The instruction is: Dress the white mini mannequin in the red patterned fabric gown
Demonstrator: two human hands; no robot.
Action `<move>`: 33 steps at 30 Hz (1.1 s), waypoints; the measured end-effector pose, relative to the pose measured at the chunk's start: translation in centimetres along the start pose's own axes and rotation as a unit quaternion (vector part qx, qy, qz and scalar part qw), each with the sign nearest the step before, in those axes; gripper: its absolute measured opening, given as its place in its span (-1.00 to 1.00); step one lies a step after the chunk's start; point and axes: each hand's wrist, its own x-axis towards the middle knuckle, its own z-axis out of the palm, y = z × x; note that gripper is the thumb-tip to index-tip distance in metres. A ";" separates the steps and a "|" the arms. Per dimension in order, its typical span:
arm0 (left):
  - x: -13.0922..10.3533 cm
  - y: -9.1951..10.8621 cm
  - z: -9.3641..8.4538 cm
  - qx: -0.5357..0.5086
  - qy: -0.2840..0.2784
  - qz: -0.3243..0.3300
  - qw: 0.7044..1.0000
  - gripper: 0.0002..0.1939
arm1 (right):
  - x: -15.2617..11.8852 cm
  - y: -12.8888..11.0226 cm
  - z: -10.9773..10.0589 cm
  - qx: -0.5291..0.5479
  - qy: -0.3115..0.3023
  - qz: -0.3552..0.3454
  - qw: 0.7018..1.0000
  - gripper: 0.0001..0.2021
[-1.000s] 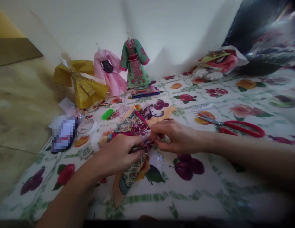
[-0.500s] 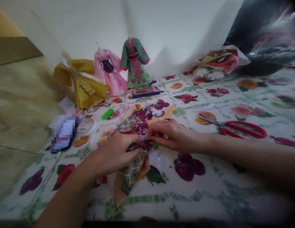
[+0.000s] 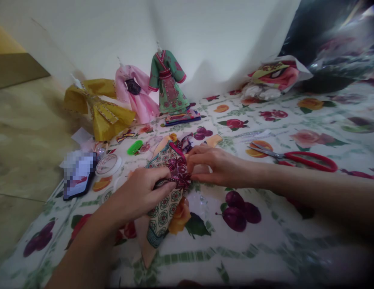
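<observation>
A small doll-sized garment point(image 3: 167, 205) of cream and teal patterned cloth lies on the tablecloth, with a gathered maroon part point(image 3: 178, 170) at its middle. Pale orange cloth shows under its edges. My left hand point(image 3: 149, 184) is closed on the left side of the maroon gather, thumb and forefinger pinching it. From the right, my right hand point(image 3: 212, 164) has its fingers curled and pressed against the other side of the gather. The fingertips partly cover the cloth, so I cannot see exactly what they pinch.
Red-handled scissors point(image 3: 307, 158) lie at right. Behind stand a green dress point(image 3: 171, 86), a pink dress point(image 3: 135, 94) and a yellow dress point(image 3: 105, 108) on stands. A phone point(image 3: 80, 176), a tape roll point(image 3: 108, 165) and a green oval piece point(image 3: 135, 147) lie at left.
The pale strip seen between my hands is no longer visible there; the maroon gather shows more. My left hand has shifted slightly left, and the camera view has moved a little.
</observation>
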 end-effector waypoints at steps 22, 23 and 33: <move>0.5 -0.4 0.1 -0.048 0.016 -0.051 0.997 -0.70 | 1.1 -0.8 0.2 0.060 0.006 0.120 0.991 -0.95; 0.5 -0.5 0.1 -0.052 0.015 -0.055 0.997 -0.70 | 1.1 -0.8 0.2 0.064 0.008 0.123 0.990 -0.96; 0.5 -0.8 -0.2 -0.092 0.013 -0.029 0.995 -0.71 | 1.3 -0.6 0.2 0.132 0.000 0.180 0.975 -0.97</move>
